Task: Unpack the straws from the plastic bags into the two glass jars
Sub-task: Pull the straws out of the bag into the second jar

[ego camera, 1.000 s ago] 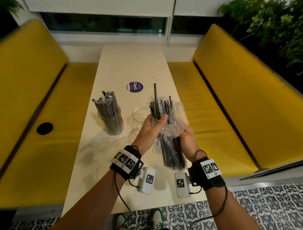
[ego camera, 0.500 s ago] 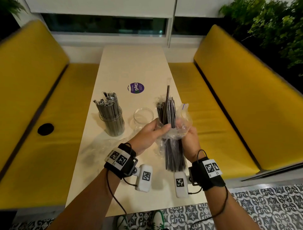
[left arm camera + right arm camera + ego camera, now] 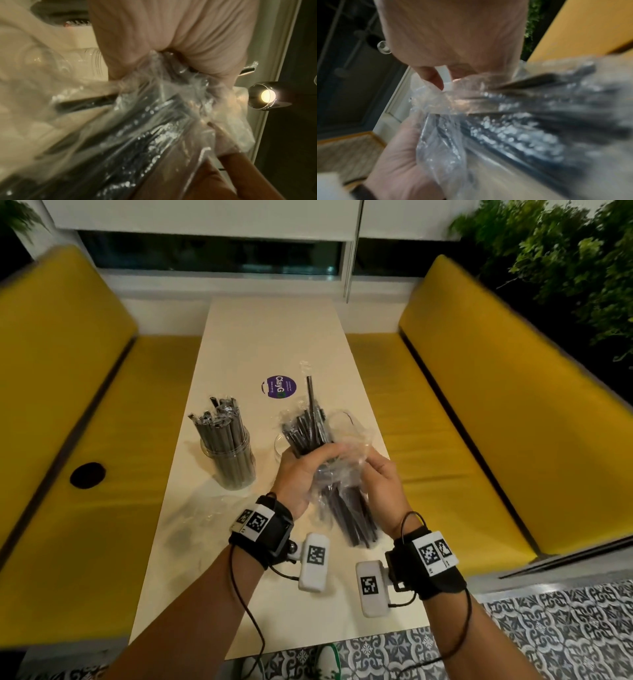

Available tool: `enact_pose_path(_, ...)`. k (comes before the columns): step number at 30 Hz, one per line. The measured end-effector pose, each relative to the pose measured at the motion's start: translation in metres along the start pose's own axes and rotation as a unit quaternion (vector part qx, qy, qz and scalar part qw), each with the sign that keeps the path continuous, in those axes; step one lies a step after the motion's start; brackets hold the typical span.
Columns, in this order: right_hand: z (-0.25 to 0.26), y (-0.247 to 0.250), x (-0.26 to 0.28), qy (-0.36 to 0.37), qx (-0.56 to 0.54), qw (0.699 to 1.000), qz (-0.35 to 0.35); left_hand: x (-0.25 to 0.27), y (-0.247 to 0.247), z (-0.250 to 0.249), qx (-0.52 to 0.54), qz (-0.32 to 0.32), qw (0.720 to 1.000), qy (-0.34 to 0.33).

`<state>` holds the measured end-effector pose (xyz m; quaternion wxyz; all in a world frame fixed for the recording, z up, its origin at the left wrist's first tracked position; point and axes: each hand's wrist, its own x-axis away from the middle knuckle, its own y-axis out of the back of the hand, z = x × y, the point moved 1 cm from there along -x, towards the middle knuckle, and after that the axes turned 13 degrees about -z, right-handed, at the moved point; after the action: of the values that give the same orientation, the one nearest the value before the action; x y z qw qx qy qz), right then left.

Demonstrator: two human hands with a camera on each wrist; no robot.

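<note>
The long pale table [image 3: 270, 337] runs up the middle of the head view between two yellow benches [image 3: 513, 412], and the work sits in its lower half. By my reading the task is about half done: left of centre, the filled glass jar [image 3: 230, 462] stands upright packed with grey straws, and a crumpled empty bag [image 3: 202, 508] lies flat on the table just below it, near the left wrist. The second glass jar [image 3: 281, 447] shows only as a sliver of clear rim behind the hands at centre frame, and no straws can be seen in it. In front of that jar both hands hold the remaining plastic bag [image 3: 337, 474], which has slid down to the lower half of the bundle of dark straws [image 3: 306, 429]. The left hand [image 3: 301, 470] is clamped around the bare upper part of the bundle, fingers curled round it, while the right hand [image 3: 376, 477] pinches the loose film at the bag's mouth. What is left, I judge, is to strip the bag off and stand this bundle in the second jar.
</note>
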<state>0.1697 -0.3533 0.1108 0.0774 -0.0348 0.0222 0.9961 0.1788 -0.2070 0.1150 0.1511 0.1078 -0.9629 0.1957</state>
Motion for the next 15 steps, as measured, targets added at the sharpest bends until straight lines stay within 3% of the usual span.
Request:
enact_pose_path(2,-0.003,0.003,0.001,-0.003,0.01,1.0,-0.004,-0.008,0.002,-0.002,0.016,-0.049,0.999,-0.015)
enact_pose_path(4,-0.012,0.009,0.002,-0.018,0.039,0.997,-0.066,-0.018,0.007,-0.007,0.04,-0.096,0.994,-0.019)
enact_pose_path(6,-0.025,0.012,0.005,-0.087,0.043,0.988,-0.116,-0.025,0.007,-0.012,0.065,-0.118,0.991,-0.018)
enact_pose_path(9,-0.037,0.0,0.011,-0.216,-0.067,0.968,-0.109,-0.025,0.001,-0.011,0.104,-0.129,0.985,-0.042)
enact_pose_path(15,-0.037,-0.016,0.011,-0.252,-0.206,0.918,-0.226,-0.024,-0.011,-0.006,0.118,-0.131,0.983,-0.051)
